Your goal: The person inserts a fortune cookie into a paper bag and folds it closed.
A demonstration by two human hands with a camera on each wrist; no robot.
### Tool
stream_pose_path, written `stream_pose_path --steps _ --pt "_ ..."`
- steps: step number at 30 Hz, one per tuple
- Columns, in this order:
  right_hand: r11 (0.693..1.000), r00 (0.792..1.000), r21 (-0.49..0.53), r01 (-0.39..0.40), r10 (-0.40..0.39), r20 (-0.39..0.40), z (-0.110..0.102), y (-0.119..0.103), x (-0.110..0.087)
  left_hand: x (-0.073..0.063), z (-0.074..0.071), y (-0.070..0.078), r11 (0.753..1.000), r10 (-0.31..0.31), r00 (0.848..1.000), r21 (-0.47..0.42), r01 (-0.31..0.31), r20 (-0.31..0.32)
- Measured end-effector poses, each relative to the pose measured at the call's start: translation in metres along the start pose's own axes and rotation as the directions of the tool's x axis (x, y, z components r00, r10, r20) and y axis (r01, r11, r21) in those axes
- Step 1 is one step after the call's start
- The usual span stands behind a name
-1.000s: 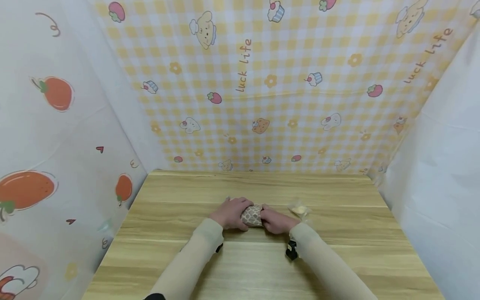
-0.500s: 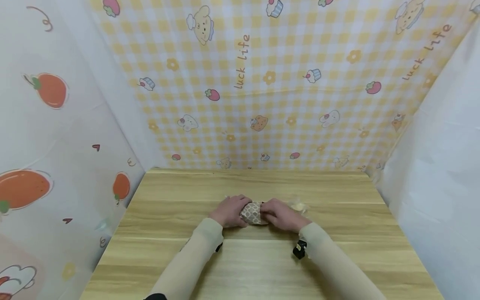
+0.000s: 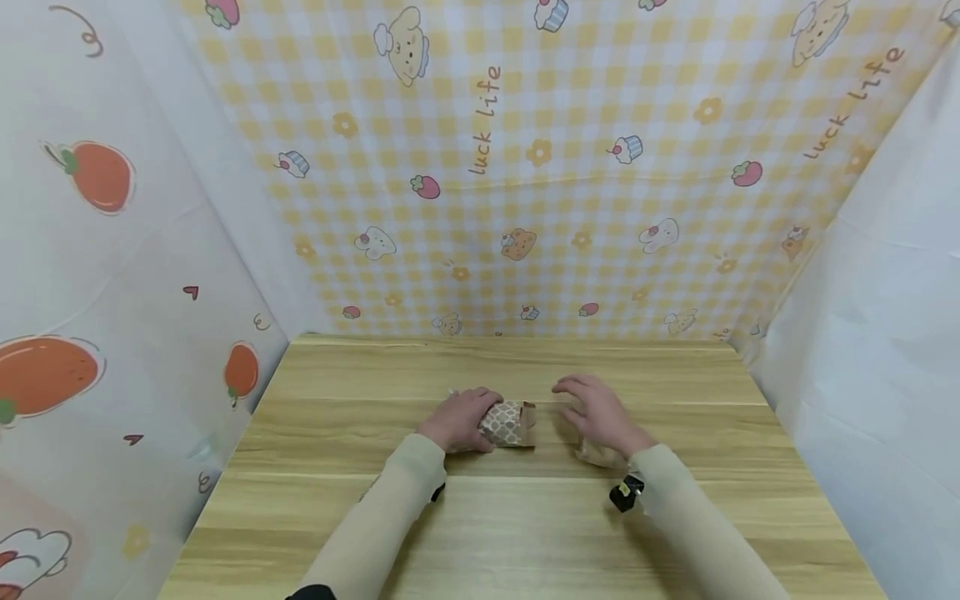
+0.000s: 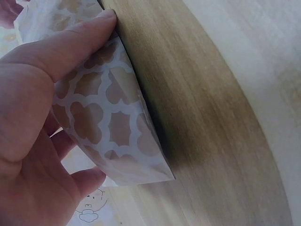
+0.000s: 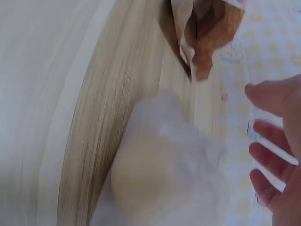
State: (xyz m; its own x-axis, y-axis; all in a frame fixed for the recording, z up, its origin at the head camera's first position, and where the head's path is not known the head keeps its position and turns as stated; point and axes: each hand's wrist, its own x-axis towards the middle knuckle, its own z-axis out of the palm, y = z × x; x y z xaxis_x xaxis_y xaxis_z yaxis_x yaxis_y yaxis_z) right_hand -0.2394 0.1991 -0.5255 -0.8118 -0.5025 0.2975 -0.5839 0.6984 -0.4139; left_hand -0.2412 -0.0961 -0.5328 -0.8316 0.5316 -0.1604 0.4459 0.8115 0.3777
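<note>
A small paper bag with a white lattice pattern over brown lies on the wooden table. My left hand grips its left part; in the left wrist view the thumb lies across the printed side. The bag's gaping mouth, brown inside, faces my right hand. That right hand is apart from the bag, its fingers spread and loosely bent with nothing between them. Below its palm shows a clear plastic packet with a round pale-yellow thing inside, blurred in the right wrist view.
The wooden table reaches back to a yellow checked cloth with cartoon prints. White cloth hangs at the left and right sides.
My right hand has let go of the bag's mouth and moved right, over the packet. The packet now shows nearer to me than before. My left hand keeps its grip.
</note>
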Motion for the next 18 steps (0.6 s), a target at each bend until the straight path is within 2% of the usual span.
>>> stream_pose_path --steps 5,10,18 --pt "0.992 0.994 -0.068 -0.108 0.107 -0.028 -0.007 0.014 -0.012 0.001 0.001 -0.002 1.000 0.007 1.000 0.001 -0.007 -0.009" --pt "0.976 0.981 -0.100 -0.192 0.195 0.015 -0.011 0.024 -0.020 0.001 0.001 -0.003 1.000 0.004 1.000 0.002 -0.004 -0.016" --pt "0.951 0.949 -0.085 -0.296 0.303 0.082 -0.014 0.029 -0.024 0.001 0.003 -0.002 1.000 -0.004 1.000 -0.005 0.004 -0.001"
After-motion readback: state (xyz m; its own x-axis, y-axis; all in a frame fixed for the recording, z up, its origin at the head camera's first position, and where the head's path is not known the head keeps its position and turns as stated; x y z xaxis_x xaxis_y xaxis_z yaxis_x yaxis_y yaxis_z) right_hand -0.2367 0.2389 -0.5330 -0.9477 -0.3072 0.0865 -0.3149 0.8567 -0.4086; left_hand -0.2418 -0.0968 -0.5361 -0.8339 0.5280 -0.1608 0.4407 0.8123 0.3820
